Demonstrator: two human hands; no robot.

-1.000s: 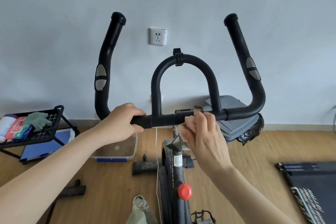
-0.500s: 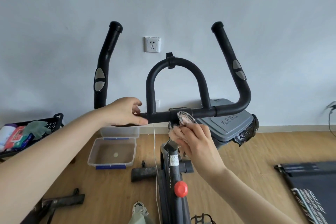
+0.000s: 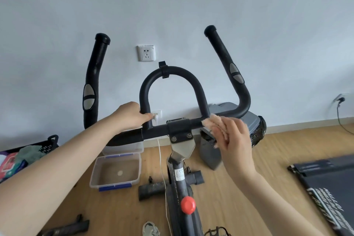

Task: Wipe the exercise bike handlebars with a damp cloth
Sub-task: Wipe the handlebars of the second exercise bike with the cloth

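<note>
The black exercise bike handlebars (image 3: 172, 74) fill the middle of the view, with a centre loop and two upright horns. My left hand (image 3: 130, 115) grips the lower left leg of the centre loop. My right hand (image 3: 232, 140) holds a small pinkish cloth (image 3: 212, 122) pressed against the crossbar just right of the centre clamp (image 3: 179, 127). The cloth is partly covered by my fingers.
A clear plastic box (image 3: 116, 172) with blue clips lies on the wooden floor at the left. A black basket (image 3: 47, 143) with items stands far left. A grey bin (image 3: 229, 113) sits behind the bar, a dark mat (image 3: 329, 182) at the right. The bike's red knob (image 3: 188, 204) is below.
My right hand has slid the cloth from the centre clamp to the right along the crossbar. My left hand has shifted from the crossbar onto the loop's left leg.
</note>
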